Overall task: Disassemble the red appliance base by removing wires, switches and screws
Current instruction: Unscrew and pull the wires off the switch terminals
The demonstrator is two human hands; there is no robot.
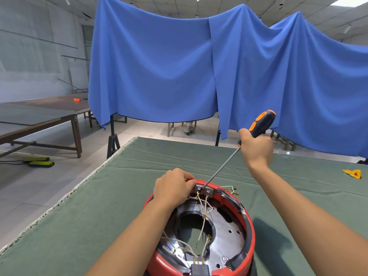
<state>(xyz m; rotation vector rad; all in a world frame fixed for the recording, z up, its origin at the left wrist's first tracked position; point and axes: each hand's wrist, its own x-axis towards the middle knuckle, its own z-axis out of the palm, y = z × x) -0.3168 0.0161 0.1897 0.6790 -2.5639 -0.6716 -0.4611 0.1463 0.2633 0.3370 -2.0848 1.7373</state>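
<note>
A wide blue curtain [179,62] hangs across the far side of the room, screening off whatever is behind it. In front of me is the bench [139,166], covered in green cloth, likely so small parts do not roll away.

The red appliance base [251,226] lies upside down at the near edge of the bench, right in front of me, its open underside facing up so I can reach the inside. A dark metal plate with a round hole fills its middle.

My left hand [174,187] rests on the far left rim of the base, its grip curled over the edge beside the switches. I judge that it is there to steady the shell against the push of the tool.

My right hand [256,148] is raised above the far right of the base, its grip clenched round the black and orange handle of a screwdriver [235,154]. The long shaft slants down and to the left, and its tip sits between two small grey switches [203,190] set in the far rim. The angle suggests that I am prying or reaching a fastener there.

Thin white wires [201,208] run from brass terminals under those switches across the plate toward a dark connector at the near rim. One loose wire end lies just outside the far right rim.

A small yellow piece [353,173] lies well apart on the far right of the bench.
</note>
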